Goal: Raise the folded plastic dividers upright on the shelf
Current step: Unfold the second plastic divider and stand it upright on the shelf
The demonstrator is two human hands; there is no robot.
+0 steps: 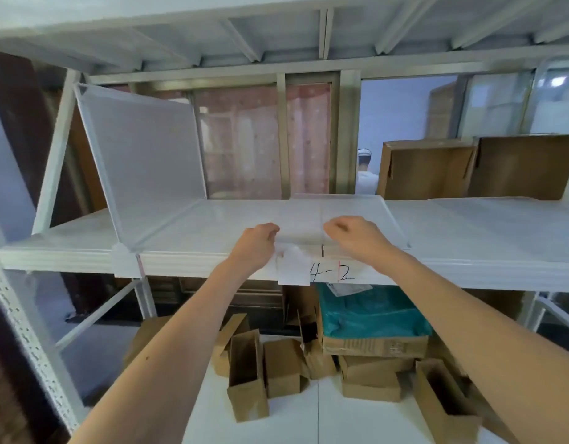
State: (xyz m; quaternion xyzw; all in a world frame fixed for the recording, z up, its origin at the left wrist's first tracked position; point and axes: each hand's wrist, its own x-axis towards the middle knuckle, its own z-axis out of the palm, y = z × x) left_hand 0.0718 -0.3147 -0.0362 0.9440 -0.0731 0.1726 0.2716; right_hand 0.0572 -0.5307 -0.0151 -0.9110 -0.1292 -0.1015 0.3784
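Folded plastic divider (334,216) lies flat on the shelf (468,251) under both hands — left hand (256,243) and right hand (353,235) curled, pinching its near edge. Judged light, thin, flexible — lift there.

the shelf (468,232) and its frame look like white-painted metal, smooth with a dull sheen, and the upright post (23,341) at the left is perforated metal of the same paint. the raised divider (142,155) and the folded divider (334,216) lying flat are translucent, frosted plastic with a fine ribbed or dotted texture, matt rather than glossy. the boxes (430,169) at the back and the small cartons (248,376) below are plain brown cardboard, rough and matt, one carton holds a glossy teal plastic wrap (372,312), and the label (332,272) on the shelf edge is white paper with handwritten ink.
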